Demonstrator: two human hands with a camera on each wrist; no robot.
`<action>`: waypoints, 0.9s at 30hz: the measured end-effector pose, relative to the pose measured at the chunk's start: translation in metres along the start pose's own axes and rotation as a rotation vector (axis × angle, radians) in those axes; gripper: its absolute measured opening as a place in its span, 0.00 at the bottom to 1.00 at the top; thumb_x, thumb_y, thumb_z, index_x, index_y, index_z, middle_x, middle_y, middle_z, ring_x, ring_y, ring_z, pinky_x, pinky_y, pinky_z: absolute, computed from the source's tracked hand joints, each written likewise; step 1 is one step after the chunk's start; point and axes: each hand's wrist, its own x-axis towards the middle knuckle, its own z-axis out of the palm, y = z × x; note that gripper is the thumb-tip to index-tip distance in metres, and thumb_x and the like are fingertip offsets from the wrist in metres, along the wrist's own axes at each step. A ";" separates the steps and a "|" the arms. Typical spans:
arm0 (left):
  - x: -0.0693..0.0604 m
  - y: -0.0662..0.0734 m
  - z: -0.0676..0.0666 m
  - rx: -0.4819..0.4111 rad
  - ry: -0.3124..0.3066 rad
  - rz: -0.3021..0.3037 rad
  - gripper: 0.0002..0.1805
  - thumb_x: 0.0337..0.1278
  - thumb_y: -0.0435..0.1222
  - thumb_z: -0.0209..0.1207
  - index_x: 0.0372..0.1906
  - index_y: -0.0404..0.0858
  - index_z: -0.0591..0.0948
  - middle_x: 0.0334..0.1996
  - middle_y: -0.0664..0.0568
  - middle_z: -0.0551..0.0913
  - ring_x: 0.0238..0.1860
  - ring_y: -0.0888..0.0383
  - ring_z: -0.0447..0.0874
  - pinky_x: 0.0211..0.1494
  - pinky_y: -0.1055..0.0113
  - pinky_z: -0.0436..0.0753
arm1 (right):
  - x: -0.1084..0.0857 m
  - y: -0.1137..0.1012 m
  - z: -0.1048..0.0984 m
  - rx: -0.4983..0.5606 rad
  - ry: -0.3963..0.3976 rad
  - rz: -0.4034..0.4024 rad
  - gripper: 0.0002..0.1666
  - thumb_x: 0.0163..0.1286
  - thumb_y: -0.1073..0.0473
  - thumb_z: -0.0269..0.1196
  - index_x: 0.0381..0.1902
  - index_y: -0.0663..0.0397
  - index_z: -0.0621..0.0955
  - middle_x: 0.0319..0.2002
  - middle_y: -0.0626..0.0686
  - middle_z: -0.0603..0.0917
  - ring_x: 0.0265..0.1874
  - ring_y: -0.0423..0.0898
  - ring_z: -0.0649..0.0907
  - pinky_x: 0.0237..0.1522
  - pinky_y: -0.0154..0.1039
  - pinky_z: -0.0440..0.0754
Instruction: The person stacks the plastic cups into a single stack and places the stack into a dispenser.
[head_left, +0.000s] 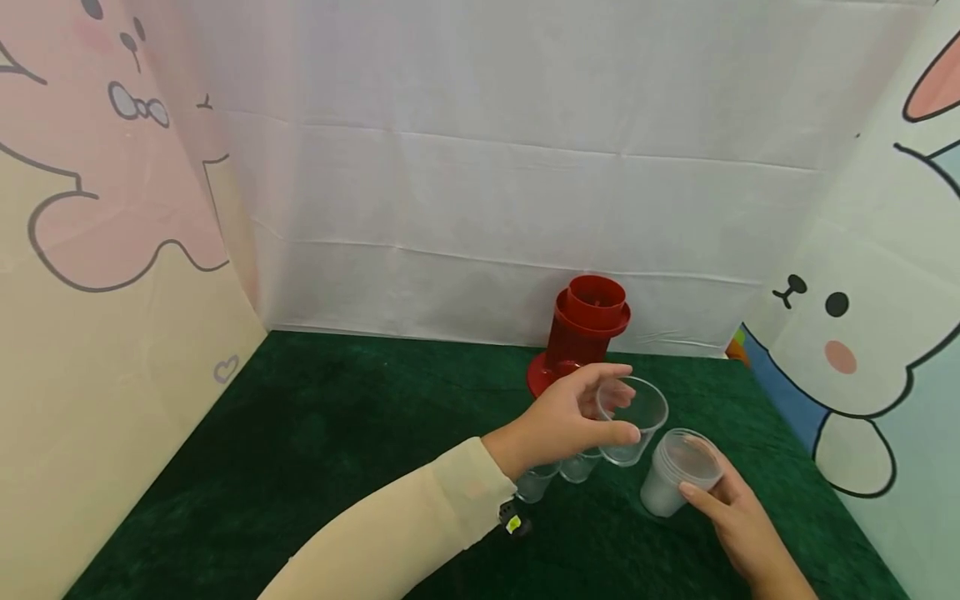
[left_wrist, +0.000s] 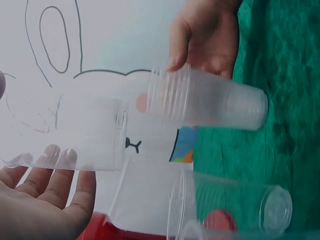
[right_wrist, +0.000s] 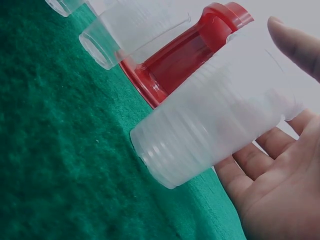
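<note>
My left hand (head_left: 573, 421) holds a clear plastic cup (head_left: 637, 417) above the green cloth, with the thumb on the near side and the fingers on the far side. Lower right, a stack of nested plastic cups (head_left: 663, 483) sits upright in my right hand (head_left: 738, 521), thumb near the rims and fingers behind. The right wrist view shows the bottom of this stack close to the cloth; whether it touches is hard to tell. Two single clear cups, one (head_left: 536, 483) partly behind the left wrist and another (head_left: 580, 467) below the left hand, stand on the cloth.
Behind the left hand stands a red cylindrical holder (head_left: 581, 321) with a round base, near the back white curtain (head_left: 450, 200). Green cloth (head_left: 315, 450) covers the table. Printed sheets with cartoon animals hang on the left and right sides.
</note>
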 end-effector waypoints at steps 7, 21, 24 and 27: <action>0.008 0.001 0.015 0.003 -0.014 0.022 0.36 0.65 0.40 0.69 0.75 0.50 0.68 0.61 0.66 0.79 0.62 0.70 0.75 0.66 0.70 0.73 | -0.002 0.001 -0.003 0.006 -0.003 -0.019 0.37 0.82 0.60 0.56 0.80 0.59 0.53 0.67 0.57 0.66 0.54 0.27 0.76 0.48 0.25 0.77; 0.024 0.004 0.036 0.022 -0.023 -0.004 0.35 0.66 0.42 0.68 0.75 0.52 0.69 0.61 0.67 0.80 0.60 0.71 0.76 0.64 0.71 0.74 | -0.002 0.005 -0.008 0.069 -0.018 -0.057 0.39 0.82 0.62 0.55 0.81 0.60 0.51 0.63 0.37 0.68 0.55 0.25 0.76 0.48 0.24 0.78; 0.026 0.006 0.039 0.021 -0.030 -0.009 0.35 0.66 0.41 0.68 0.75 0.53 0.69 0.61 0.67 0.79 0.60 0.71 0.76 0.64 0.72 0.75 | -0.002 0.003 -0.008 0.075 -0.020 -0.048 0.42 0.82 0.61 0.55 0.82 0.59 0.48 0.65 0.39 0.66 0.55 0.24 0.75 0.48 0.25 0.77; 0.028 0.009 0.042 0.022 -0.027 -0.023 0.35 0.65 0.42 0.69 0.74 0.54 0.69 0.60 0.67 0.80 0.60 0.72 0.75 0.63 0.72 0.75 | -0.002 0.002 -0.008 0.074 -0.024 -0.028 0.43 0.82 0.60 0.55 0.83 0.58 0.46 0.67 0.41 0.65 0.55 0.25 0.75 0.48 0.25 0.77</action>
